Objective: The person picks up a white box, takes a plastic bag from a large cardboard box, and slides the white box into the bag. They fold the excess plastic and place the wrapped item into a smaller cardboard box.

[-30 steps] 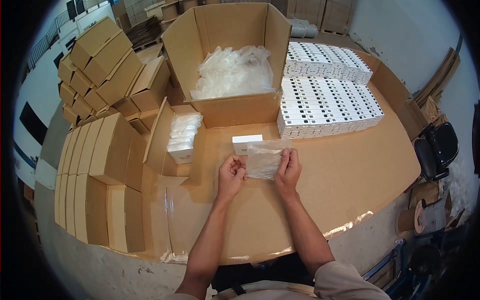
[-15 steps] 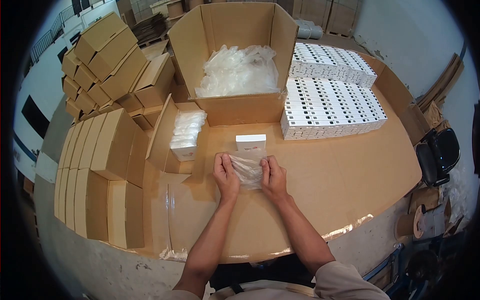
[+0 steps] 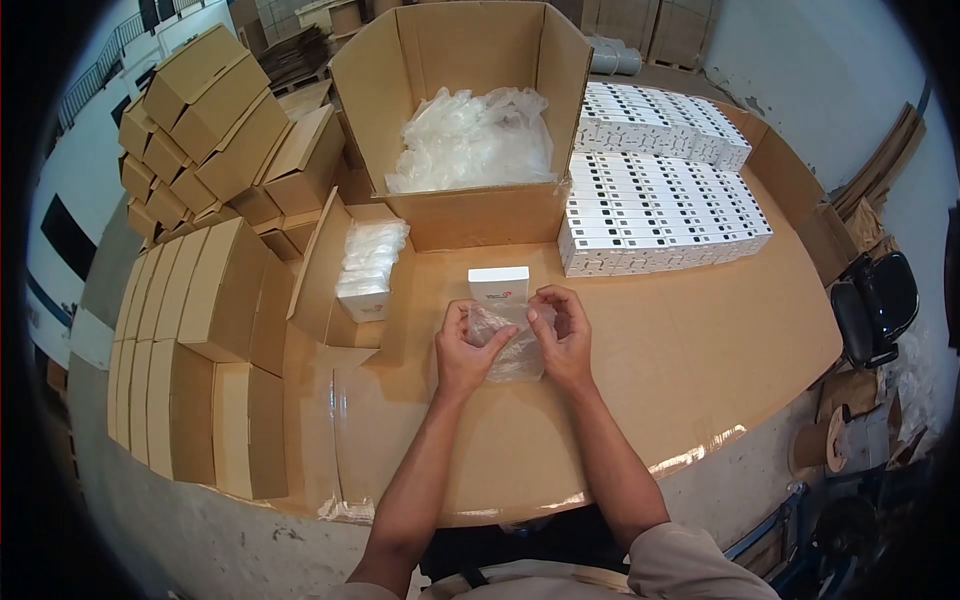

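A clear plastic bag (image 3: 516, 358) is stretched between my two hands near the middle of the table. My left hand (image 3: 467, 350) pinches its left side, thumb pointing inward. On the right side, my right hand (image 3: 562, 338) grips the bag's upper edge between thumb and curled fingers. Just beyond the bag, a small white box (image 3: 499, 284) with a small red mark stands on the table, its lower part hidden by the bag and fingers. To the left, an open cardboard carton (image 3: 321, 262) holds a row of bagged white boxes (image 3: 370, 270).
A large cardboard box (image 3: 478, 220) full of loose clear bags (image 3: 472, 140) stands at the back. White boxes (image 3: 665, 215) are stacked in rows on the right. Brown cartons (image 3: 225, 290) line the table's left side, with more cartons (image 3: 205, 120) piled behind. A black chair (image 3: 875, 310) stands off the right edge.
My hands have shifted their hold on the bag. The thumbs now reach in toward its upper edge, and the bag hangs more spread out below. The white box stays in place.
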Tool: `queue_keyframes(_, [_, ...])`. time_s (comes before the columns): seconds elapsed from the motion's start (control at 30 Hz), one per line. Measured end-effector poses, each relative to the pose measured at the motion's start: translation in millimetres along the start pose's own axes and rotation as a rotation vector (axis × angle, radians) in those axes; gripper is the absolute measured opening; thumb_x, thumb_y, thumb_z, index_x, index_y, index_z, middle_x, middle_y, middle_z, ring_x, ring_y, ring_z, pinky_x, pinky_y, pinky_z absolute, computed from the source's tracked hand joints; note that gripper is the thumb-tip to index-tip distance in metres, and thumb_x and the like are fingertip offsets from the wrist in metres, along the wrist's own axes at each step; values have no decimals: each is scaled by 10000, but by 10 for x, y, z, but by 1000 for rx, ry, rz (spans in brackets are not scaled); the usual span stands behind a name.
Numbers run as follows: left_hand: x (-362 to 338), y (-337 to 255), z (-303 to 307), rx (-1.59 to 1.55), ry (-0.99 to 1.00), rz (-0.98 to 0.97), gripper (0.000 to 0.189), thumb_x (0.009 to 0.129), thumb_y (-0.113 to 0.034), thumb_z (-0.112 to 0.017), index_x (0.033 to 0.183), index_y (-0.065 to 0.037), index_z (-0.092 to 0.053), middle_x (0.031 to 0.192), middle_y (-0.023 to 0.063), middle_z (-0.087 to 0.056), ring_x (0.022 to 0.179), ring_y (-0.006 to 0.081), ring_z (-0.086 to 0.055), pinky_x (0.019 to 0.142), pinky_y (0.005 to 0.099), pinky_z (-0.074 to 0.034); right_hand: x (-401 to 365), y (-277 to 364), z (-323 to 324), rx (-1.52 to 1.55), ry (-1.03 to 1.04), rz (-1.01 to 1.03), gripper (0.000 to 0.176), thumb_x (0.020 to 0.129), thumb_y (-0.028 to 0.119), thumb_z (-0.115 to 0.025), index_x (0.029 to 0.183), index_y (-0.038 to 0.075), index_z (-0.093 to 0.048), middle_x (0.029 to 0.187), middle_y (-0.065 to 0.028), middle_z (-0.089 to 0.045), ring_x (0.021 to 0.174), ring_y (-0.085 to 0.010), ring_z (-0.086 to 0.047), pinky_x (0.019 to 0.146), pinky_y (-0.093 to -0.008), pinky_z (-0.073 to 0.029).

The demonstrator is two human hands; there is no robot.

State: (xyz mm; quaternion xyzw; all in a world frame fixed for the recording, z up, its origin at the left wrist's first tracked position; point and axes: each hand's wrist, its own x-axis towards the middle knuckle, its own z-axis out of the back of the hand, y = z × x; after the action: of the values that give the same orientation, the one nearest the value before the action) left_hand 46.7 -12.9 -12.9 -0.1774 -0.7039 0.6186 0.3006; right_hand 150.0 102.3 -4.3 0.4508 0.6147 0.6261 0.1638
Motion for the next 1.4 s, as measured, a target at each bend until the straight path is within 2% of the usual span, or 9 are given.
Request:
queue_keyframes(0.13, [-6,-19,0,55,26,3,480,823,-16,-865,1164,-20,-528,1018,123,-746,919,133,-715,779,265,-580,36,12,130,-170,130,69,209,894,-52,-734,1081,18,-675,1191,-88,-610,1157,-189,-574,1017,-324,-439])
queue_keyframes(0.23, [-6,-26,0,50,36,4,484,820,-18,-868,1164,-22,-528,1003,126,-749,916,129,-714,770,266,-580,26,-31,137,-167,148,93,175,883,-55,-741,1038,11,-694,1193,-98,-613,1161,-198,-583,1024,-323,-438])
queue_keyframes(0.53, [23,48,34,178,-5,8,440,835,-66,-865,1155,-18,-567,985,114,-752,908,135,-711,773,287,-575,36,38,154,-256,123,168,115,832,8,-795,937,44,-766,1147,-101,-659,1096,-233,-641,935,-350,-510])
queue_keyframes(0.73, [29,10,52,258,18,51,396,809,-222,-902,1059,-3,-687,974,123,-779,891,153,-738,768,333,-580,40,63,194,-266,157,144,113,836,-1,-802,935,38,-765,1205,-71,-634,1001,-158,-577,881,-310,-471])
queue_keyframes(0.83, [22,16,68,270,53,84,387,813,-235,-897,1059,0,-713,977,117,-782,880,153,-737,765,340,-580,47,185,205,-318,148,117,139,812,24,-809,937,68,-768,1166,-69,-666,1111,-241,-609,929,-361,-503])
queue_keyframes(1.0, [25,83,100,227,128,136,366,825,-229,-879,1068,-4,-724,955,118,-785,857,177,-746,761,349,-578,51,431,243,-712,253,382,179,807,97,-813,979,110,-765,1205,-58,-648,1129,-287,-560,980,-431,-448])
queue_keyframes(1.1, [24,149,109,359,68,-41,360,802,-203,-880,1072,-22,-726,923,136,-779,836,235,-758,754,361,-579,58,605,121,-945,292,457,197,805,139,-815,994,130,-761,1208,-52,-636,1129,-290,-550,966,-457,-429])
queue_keyframes(1.23, [-16,-41,101,424,83,-46,347,777,-188,-879,1043,-35,-717,881,166,-756,815,300,-753,731,384,-575,86,739,-17,-1105,451,486,207,801,156,-815,993,114,-751,1136,-44,-649,1105,-262,-569,912,-425,-437])
queue_keyframes(1.4, [18,94,112,392,80,-143,330,796,-218,-867,992,-17,-693,828,183,-723,776,340,-735,697,406,-562,252,684,-77,-871,618,358,173,833,94,-763,998,55,-731,991,-143,-711,950,-344,-672,824,-417,-509])
